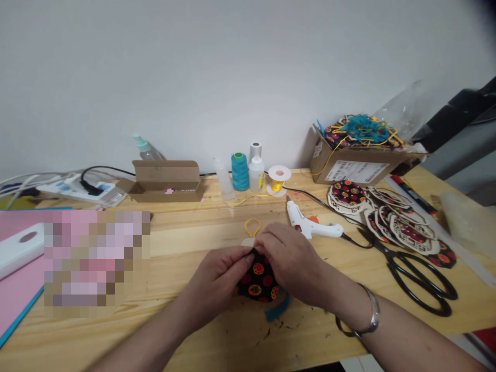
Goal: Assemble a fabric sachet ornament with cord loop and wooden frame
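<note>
Both my hands meet at a small piece of black fabric [259, 281] printed with red and yellow flowers. My left hand [225, 271] pinches its upper left edge, thumb on top. My right hand [289, 258] grips the top and right side, its fingertips bent over the edge. Beyond the fingers a yellow cord loop [252, 227] sticks out, beside a pale edge partly covered by my hands. Below the fabric hangs a teal tassel [277, 310]. A white glue gun [312, 225] lies just beyond my right hand.
Black-handled scissors [416, 276] lie to the right, near a pile of patterned fabric and cut-out pieces [403, 225]. At the back stand a yellow cord spool [278, 181], a teal thread cone [240, 173], bottles and a filled cardboard box [349, 163]. An open small carton [166, 181] sits left.
</note>
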Demonstrator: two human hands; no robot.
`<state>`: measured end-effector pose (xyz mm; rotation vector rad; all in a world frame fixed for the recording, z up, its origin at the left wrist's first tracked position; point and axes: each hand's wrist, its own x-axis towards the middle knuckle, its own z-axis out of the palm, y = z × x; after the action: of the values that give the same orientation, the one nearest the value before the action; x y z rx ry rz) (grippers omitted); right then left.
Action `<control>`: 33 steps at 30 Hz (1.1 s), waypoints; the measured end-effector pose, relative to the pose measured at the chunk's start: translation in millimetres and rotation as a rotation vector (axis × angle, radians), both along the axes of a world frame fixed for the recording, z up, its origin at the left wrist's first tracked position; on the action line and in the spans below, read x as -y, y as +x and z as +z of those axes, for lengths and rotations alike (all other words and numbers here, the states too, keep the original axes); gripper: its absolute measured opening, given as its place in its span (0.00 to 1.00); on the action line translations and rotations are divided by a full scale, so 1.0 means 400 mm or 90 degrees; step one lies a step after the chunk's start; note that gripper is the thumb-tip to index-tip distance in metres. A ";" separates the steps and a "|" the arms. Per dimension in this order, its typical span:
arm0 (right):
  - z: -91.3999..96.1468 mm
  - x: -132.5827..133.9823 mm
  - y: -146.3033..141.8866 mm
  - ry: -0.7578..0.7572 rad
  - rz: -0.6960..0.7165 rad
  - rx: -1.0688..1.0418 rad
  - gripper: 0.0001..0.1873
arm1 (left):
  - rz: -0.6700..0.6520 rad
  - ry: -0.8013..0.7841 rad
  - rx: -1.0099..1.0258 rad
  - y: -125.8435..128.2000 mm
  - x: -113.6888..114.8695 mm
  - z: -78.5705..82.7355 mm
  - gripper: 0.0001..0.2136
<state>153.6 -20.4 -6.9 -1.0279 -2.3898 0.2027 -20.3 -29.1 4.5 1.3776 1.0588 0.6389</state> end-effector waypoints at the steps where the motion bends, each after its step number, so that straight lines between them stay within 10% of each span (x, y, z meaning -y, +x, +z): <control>1: 0.000 0.000 0.000 -0.005 -0.003 -0.009 0.12 | -0.004 0.003 -0.004 0.000 0.000 0.002 0.12; 14: 0.011 0.006 -0.009 -0.149 -0.076 -0.142 0.08 | -0.008 0.038 0.010 -0.004 0.000 -0.004 0.12; 33: 0.053 -0.011 0.021 -0.110 -0.112 -0.286 0.08 | 0.147 -0.029 0.068 -0.008 -0.017 -0.005 0.10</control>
<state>162.0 -16.1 14.4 -1.1258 -1.8936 0.5245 -23.6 -22.4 2.4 1.1781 1.1484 0.8435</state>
